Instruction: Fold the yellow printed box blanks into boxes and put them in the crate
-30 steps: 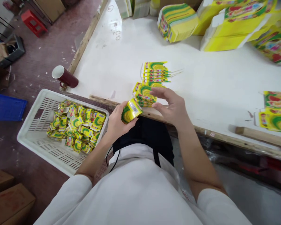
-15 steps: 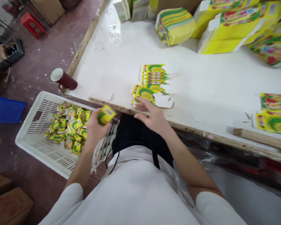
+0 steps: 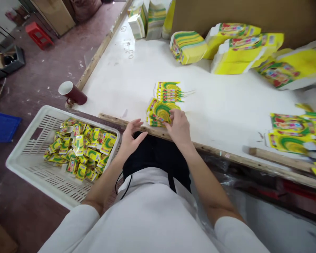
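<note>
My left hand point(image 3: 130, 138) hovers by the table's front edge with its fingers apart and nothing in it. My right hand point(image 3: 179, 129) pinches the top carton point(image 3: 162, 111) of a small yellow and green stack lying near that edge. Thumb and fingers close on the carton's right end and partly hide it. Just behind is a second fanned row of flat cartons point(image 3: 170, 92). To my left, a white plastic crate point(image 3: 23, 149) contains many small folded cartons point(image 3: 80, 146) in a loose heap.
A maroon mug point(image 3: 77, 95) lies at the table's left corner. Stacked carton blanks point(image 3: 188, 49) line the back of the table. More flat cartons point(image 3: 289, 123) and a wooden bar point(image 3: 279, 158) are at the right. A wooden strip point(image 3: 116, 120) edges the front.
The small carton has left my left hand, which has moved right from the crate towards the table edge. My right hand has closed on the top carton of the stack.
</note>
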Tool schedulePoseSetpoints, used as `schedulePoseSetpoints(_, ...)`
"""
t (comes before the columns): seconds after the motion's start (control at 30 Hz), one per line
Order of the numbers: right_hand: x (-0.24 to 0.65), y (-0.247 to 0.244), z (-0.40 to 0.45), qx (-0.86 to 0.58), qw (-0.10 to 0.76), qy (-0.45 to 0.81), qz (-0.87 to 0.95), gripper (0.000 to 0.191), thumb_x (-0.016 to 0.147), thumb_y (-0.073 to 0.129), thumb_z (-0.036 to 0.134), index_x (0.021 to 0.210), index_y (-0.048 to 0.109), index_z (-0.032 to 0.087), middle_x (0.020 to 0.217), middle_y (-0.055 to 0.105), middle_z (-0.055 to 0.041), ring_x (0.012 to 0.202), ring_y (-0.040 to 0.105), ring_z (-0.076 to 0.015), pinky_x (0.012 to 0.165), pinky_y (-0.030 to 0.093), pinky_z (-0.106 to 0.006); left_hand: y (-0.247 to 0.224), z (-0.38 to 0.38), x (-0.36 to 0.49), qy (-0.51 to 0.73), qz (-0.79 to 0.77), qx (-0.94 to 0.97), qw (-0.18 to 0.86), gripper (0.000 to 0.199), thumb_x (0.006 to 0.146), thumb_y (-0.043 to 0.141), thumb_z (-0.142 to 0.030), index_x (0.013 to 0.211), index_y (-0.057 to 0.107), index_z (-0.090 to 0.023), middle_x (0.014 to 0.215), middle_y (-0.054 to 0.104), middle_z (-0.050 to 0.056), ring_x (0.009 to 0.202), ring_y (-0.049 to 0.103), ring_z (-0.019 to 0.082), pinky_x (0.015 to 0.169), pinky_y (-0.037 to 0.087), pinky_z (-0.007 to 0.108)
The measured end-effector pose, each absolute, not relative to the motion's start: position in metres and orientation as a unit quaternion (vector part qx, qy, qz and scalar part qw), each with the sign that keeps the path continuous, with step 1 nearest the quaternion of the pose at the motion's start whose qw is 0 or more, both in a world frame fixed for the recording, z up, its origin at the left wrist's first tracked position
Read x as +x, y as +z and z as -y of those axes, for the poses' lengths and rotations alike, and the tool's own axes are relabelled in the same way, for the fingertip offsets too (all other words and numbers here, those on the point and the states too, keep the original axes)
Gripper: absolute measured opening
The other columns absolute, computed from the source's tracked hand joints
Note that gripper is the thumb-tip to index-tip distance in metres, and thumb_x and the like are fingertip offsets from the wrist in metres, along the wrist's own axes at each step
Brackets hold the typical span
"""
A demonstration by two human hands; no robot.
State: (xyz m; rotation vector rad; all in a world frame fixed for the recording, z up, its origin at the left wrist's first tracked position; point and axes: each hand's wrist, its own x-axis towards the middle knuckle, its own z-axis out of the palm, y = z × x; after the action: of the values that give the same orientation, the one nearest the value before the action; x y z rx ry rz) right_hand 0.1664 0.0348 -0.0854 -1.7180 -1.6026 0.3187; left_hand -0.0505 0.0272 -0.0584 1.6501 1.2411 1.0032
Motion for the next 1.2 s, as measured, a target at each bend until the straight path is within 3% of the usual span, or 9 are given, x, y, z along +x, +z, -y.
schedulePoseSetpoints(0.17,0.172,-0.084,-0.032,-0.645,0.478,0.258,0.538,0.042,0.076,0.072,0.032,0.11,0.05,0.023,0.081,0.059,0.0024,0.069,0.06,-0.0172,0.067,0.057,-0.036,-0.074,-0.034,-0.011,0.503,-0.485,0.512,0.5,0.06,0.082,0.07,-0.057,0.125,0.043,-0.024,0.123,0.063,0.011,0.111,0.067,0.019,0.097,0.055,0.038)
schedulePoseSetpoints(0.3,0.17,-0.076,-0.027,-0.606,0.543,0.336,0.474,0.051,0.069,0.081,0.041,0.106,0.049,0.025,0.082,0.061,0.0037,0.071,0.063,-0.0154,0.065,0.056,-0.031,-0.074,-0.039,0.006,0.539,-0.476,0.453,0.527,0.065,0.079,0.07,-0.062,0.126,0.045,-0.024,0.124,0.062,0.011,0.115,0.065,0.02,0.099,0.053,0.039)
schedulePoseSetpoints(0.47,0.146,-0.062,-0.008,-0.481,0.526,0.475,0.516,0.046,0.074,0.081,0.037,0.106,0.05,0.027,0.075,0.061,0.0061,0.064,0.062,-0.0142,0.059,0.053,-0.028,-0.054,-0.046,0.032,0.526,-0.441,0.403,0.605,0.059,0.09,0.041,-0.07,0.12,0.058,-0.021,0.104,0.07,0.011,0.109,0.068,0.028,0.091,0.054,0.046)
schedulePoseSetpoints(0.6,0.132,-0.055,0.011,-0.49,0.543,0.412,0.543,0.036,0.082,0.075,0.027,0.113,0.056,0.027,0.09,0.064,0.0006,0.081,0.064,-0.0174,0.075,0.056,-0.035,-0.043,-0.05,0.041,0.58,-0.444,0.31,0.609,0.05,0.091,0.039,-0.067,0.095,0.059,-0.022,0.074,0.06,0.004,0.085,0.067,0.022,0.079,0.055,0.039)
schedulePoseSetpoints(0.7,0.128,-0.059,0.014,-0.47,0.522,0.418,0.577,0.048,0.079,0.079,0.028,0.122,0.058,0.027,0.113,0.065,-0.0056,0.101,0.063,-0.0216,0.09,0.054,-0.041,-0.041,-0.051,0.037,0.629,-0.404,0.294,0.595,0.047,0.088,0.051,-0.068,0.079,0.05,-0.022,0.065,0.046,-0.003,0.069,0.059,0.014,0.072,0.051,0.03)
schedulePoseSetpoints(0.77,0.128,-0.065,0.01,-0.448,0.519,0.456,0.568,0.056,0.076,0.083,0.031,0.126,0.057,0.027,0.108,0.066,-0.0046,0.095,0.064,-0.0206,0.086,0.056,-0.039,-0.041,-0.048,0.033,0.649,-0.392,0.302,0.578,0.049,0.082,0.062,-0.068,0.078,0.049,-0.021,0.066,0.045,-0.005,0.064,0.053,0.01,0.07,0.049,0.026)
schedulePoseSetpoints(0.93,0.139,-0.071,0.007,-0.486,0.558,0.41,0.534,0.035,0.083,0.075,0.029,0.116,0.065,0.027,0.098,0.07,-0.0022,0.086,0.067,-0.019,0.08,0.057,-0.036,-0.046,-0.028,0.02,0.62,-0.366,0.37,0.588,0.068,0.057,0.082,-0.071,0.098,0.061,-0.021,0.087,0.065,0.0,0.08,0.061,0.013,0.077,0.051,0.026)
schedulePoseSetpoints(1.1,0.16,-0.058,0.021,-0.522,0.498,0.269,0.639,0.015,0.093,0.063,0.023,0.102,0.073,0.026,0.084,0.073,-0.001,0.073,0.067,-0.0176,0.067,0.054,-0.031,-0.051,-0.016,-0.016,0.536,-0.436,0.438,0.575,0.041,0.072,0.081,-0.055,0.085,0.071,-0.018,0.08,0.074,0.002,0.08,0.068,0.018,0.082,0.054,0.031)
schedulePoseSetpoints(1.2,0.17,-0.049,0.024,-0.521,0.458,0.199,0.692,0.018,0.094,0.062,0.02,0.103,0.075,0.026,0.085,0.074,-0.0018,0.075,0.067,-0.0176,0.068,0.054,-0.031,-0.038,-0.021,-0.047,0.482,-0.407,0.538,0.56,0.057,0.083,0.064,-0.067,0.112,0.071,-0.019,0.11,0.076,0.009,0.107,0.07,0.025,0.099,0.051,0.037)
